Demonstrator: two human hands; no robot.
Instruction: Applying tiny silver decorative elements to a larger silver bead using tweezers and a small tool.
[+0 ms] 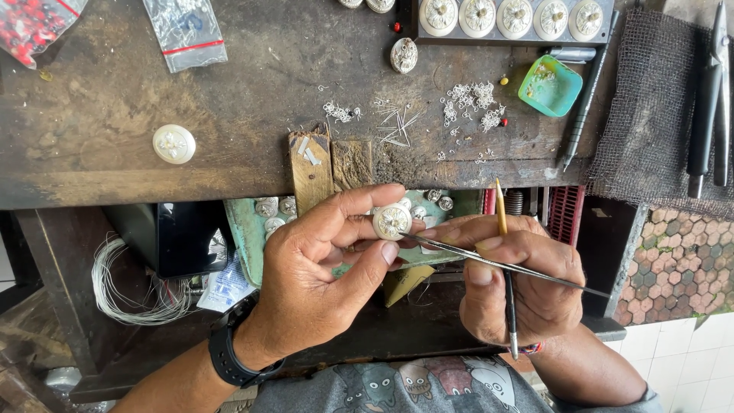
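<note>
Head view: the left hand (321, 268) pinches a round white button (392, 221); just right, the right hand (520, 279) grips tweezers (505, 268) and a brush (505, 252).

The bag of red beads (30, 23) and the clear plastic bag (186, 29) are cut off by the top edge, and so are the two round pieces (365, 4) there. The pliers (709, 92) leave the picture at the right corner. The left hand (321, 268) hides part of the green tray (248, 229), and the pattern on the small white disc (392, 221) is too fine to read.
</note>
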